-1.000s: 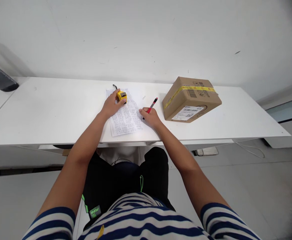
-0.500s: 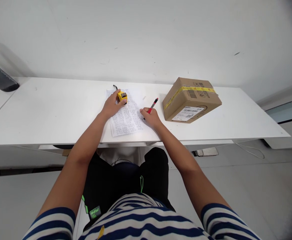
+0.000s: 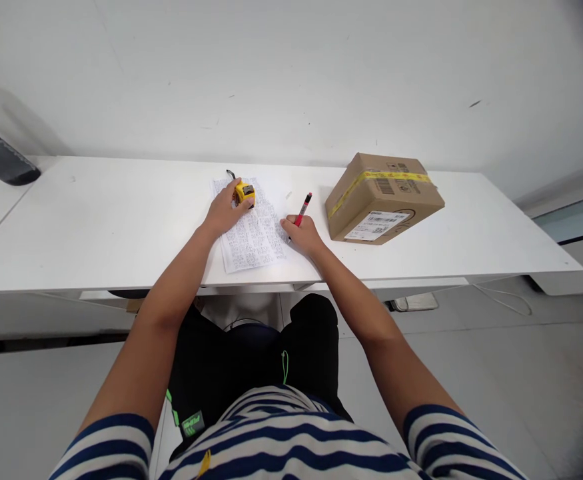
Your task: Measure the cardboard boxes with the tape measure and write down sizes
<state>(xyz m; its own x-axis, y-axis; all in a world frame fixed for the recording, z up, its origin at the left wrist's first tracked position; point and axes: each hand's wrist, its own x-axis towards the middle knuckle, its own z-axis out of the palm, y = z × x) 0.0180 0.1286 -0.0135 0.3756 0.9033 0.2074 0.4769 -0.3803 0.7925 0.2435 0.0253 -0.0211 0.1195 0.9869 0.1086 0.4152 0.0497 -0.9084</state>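
Where the forearms leave the blue-and-white striped sleeves and cross the near edge of the long white bench, both hands rest on a white printed paper sheet. The right hand is at the sheet's right edge, fingers pinched shut on a slim red-and-black pen, tip down by the paper, cap end tilted away. Pen prob. light, stiff, smooth; grip low on the barrel, as here. The left hand lies on the sheet's upper left, fingers curled against a small yellow-and-black tape measure at the sheet's far end; clasping or just touching, can't tell. Tape measure prob. hard-cased, dense for its size; hold across the flat sides. Sheet looks thin, floppy, apt to slide; pin w/ a palm. Farther right, apart from the pen: a brown cardboard box w/ a yellow strip.
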